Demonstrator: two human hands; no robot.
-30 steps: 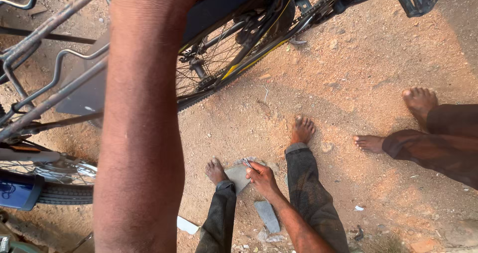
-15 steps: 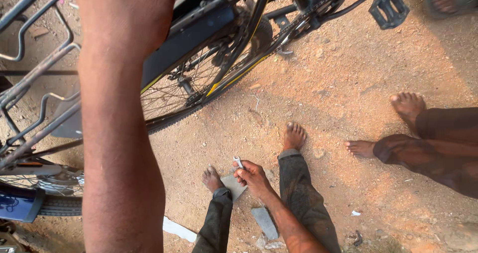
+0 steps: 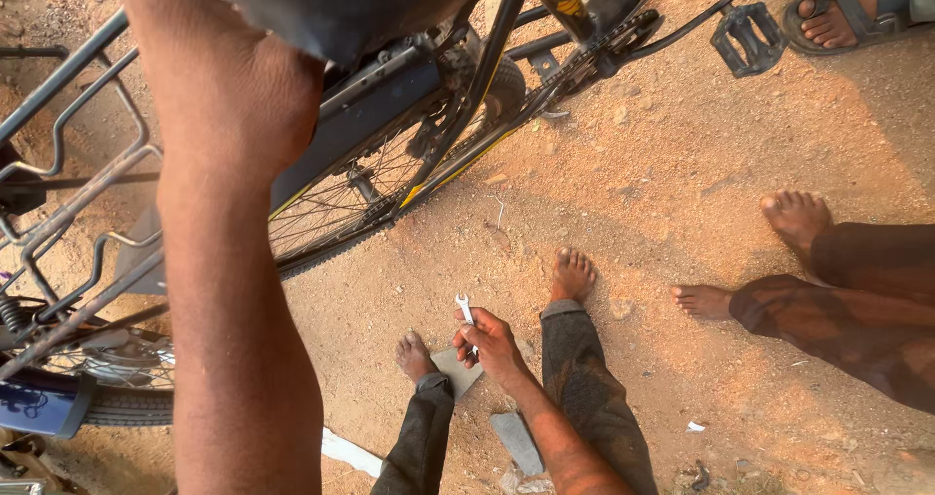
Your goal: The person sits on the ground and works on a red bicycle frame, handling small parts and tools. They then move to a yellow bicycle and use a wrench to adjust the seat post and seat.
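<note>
Closer now than half a second ago, the black bicycle frame with yellow trim (image 3: 458, 96) fills more of the view, its black pedal (image 3: 745, 37) swung further in. Right hand (image 3: 492, 344) closes around a small silver open-ended spanner (image 3: 465, 310), head poking up, low between the person's bare feet. Left hand (image 3: 229, 96) rests up against the dark saddle (image 3: 341, 3); its fingers are hidden, so I cannot tell its grip. Another person's bare feet (image 3: 794, 218) stand on the reddish dirt ground (image 3: 682, 164) nearby.
</note>
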